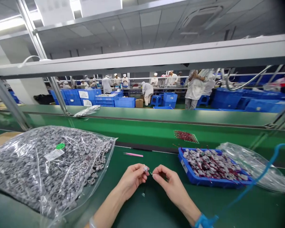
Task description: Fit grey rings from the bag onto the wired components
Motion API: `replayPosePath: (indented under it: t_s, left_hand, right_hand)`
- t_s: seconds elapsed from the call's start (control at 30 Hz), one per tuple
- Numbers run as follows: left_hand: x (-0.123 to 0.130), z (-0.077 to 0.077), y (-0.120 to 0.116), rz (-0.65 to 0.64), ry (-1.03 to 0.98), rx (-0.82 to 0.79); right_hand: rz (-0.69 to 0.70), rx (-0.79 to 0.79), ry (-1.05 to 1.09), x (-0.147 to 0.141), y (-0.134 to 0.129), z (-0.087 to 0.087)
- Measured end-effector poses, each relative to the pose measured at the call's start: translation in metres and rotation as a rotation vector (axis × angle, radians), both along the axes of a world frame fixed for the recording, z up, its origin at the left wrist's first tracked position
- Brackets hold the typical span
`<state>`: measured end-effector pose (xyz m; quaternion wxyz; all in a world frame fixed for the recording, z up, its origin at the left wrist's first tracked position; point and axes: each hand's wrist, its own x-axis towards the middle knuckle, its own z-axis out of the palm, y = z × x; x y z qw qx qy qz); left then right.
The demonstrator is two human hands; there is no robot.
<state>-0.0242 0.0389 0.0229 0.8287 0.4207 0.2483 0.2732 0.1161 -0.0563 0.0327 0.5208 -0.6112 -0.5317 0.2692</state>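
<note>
Between the thumb and fingers of my left hand (133,177) is a small grey plastic part (146,168), held up above the green work surface. Close to its right, my right hand (167,182) is pinched at the fingertips on a thin pale strand (151,173), too small to make out clearly. Whether the strand joins the part cannot be told. Below the hands a tiny clear piece (143,194) shows against the surface. Pink tweezers (133,155) lie just beyond my left hand.
A large clear bag of grey ring-shaped parts (49,167) fills the left side. To the right stand a blue tray (197,181) of parts with dark red wires and a crumpled plastic bag (258,164). A red panel (185,136) lies behind the tray. A blue cord (258,180) crosses the right.
</note>
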Motion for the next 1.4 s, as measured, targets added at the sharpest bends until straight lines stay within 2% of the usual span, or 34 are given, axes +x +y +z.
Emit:
replayPosePath:
  t_s: [0.2,0.57,0.67,0.77,0.93,1.13,1.3,1.4]
  left_hand:
    - [0.002,-0.002,-0.006,-0.026,-0.004,-0.132]
    - [-0.005,0.006,-0.011,-0.065,-0.058,-0.121]
    - [-0.007,0.005,-0.013,-0.063,-0.052,-0.042]
    - [-0.006,0.004,-0.014,-0.013,0.036,0.054]
    - [-0.003,0.003,-0.014,0.076,0.133,0.133]
    - [0.000,-0.002,-0.016,0.067,0.149,0.293]
    - [0.001,-0.009,-0.016,0.078,0.192,0.462]
    - [0.001,-0.010,-0.016,0.086,0.225,0.545]
  right_hand:
    - [0.015,-0.011,0.028,-0.006,0.002,-0.001]
    - [-0.012,-0.020,0.007,-0.001,0.002,-0.002]
    - [-0.033,-0.051,0.016,0.001,0.003,-0.004]
    - [-0.038,-0.098,0.059,0.002,0.004,-0.008]
    - [-0.045,-0.181,0.280,0.001,0.004,-0.012]
    - [-0.034,-0.282,0.478,-0.001,0.003,-0.011]
    - [-0.037,-0.282,0.508,-0.004,0.003,-0.005]
    - [-0.084,-0.262,0.461,-0.008,0.003,-0.004]
